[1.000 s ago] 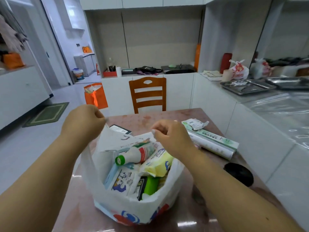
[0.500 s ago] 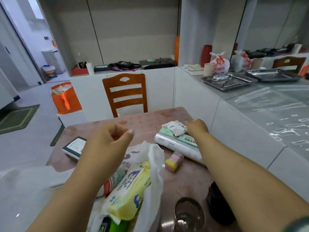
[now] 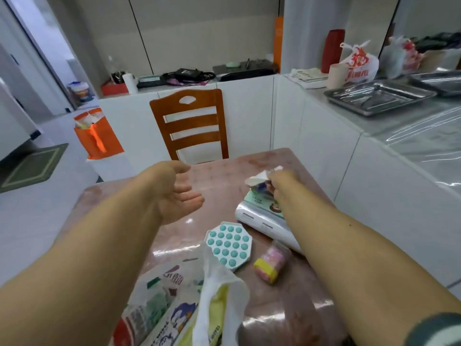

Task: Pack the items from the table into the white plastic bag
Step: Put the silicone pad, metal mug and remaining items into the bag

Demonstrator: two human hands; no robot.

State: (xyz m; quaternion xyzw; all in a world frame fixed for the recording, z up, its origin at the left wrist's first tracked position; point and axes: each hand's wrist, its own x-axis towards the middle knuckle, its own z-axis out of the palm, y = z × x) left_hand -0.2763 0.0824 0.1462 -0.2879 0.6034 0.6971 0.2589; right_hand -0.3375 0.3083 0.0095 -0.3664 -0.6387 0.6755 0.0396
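Head view, and the pink marbled counter point(image 3: 219, 176) fills the middle, wooden chair point(image 3: 190, 123) at its far edge. Nearest us sits the white plastic bag point(image 3: 214, 293), mouth gaping, packets showing inside. Beyond it on the right lies a long white roll point(image 3: 262, 221) with a green-labelled box on top. Left hand point(image 3: 178, 193) hangs above the counter, palm up, fingers spread, holding nothing. Right hand point(image 3: 283, 181) is pinched on a small white packet point(image 3: 258, 179) over the roll. A teal bubble toy point(image 3: 228, 244) lies flat just beside the bag; a small pink-and-yellow container point(image 3: 270, 263) lies near it.
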